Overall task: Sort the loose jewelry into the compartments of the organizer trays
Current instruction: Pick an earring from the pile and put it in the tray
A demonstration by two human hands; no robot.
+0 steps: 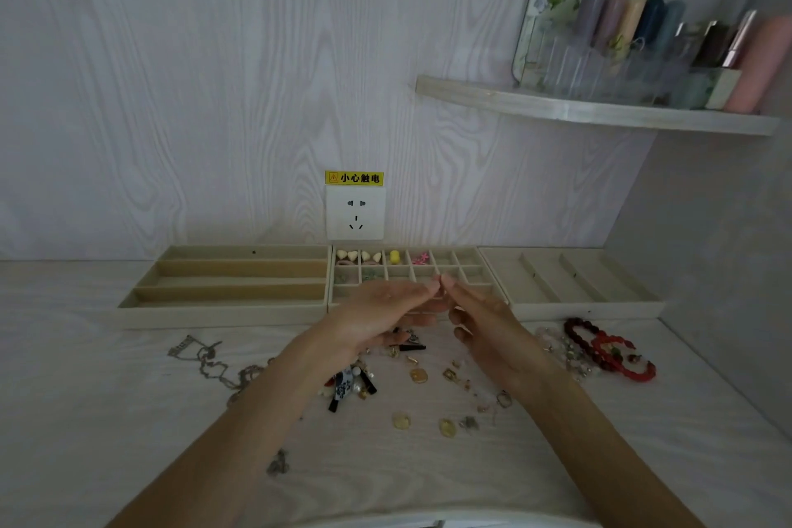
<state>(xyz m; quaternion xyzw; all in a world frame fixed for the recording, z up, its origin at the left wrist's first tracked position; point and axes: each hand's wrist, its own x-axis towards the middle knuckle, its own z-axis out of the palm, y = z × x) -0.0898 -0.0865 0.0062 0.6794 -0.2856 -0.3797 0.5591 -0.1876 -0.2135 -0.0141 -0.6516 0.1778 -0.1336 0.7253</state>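
Both my hands are up over the front of the middle grid tray (493, 285), left hand (377, 307) palm-up with fingers stretched flat and holding nothing, right hand (480, 313) meeting it fingertip to fingertip, and whether anything is pinched there I can't tell. Loose jewelry is scattered on the table (85, 399) below my wrists: gold charms (419, 376), a silver chain (210, 360) to the left, red bead bracelets (608, 349) to the right.
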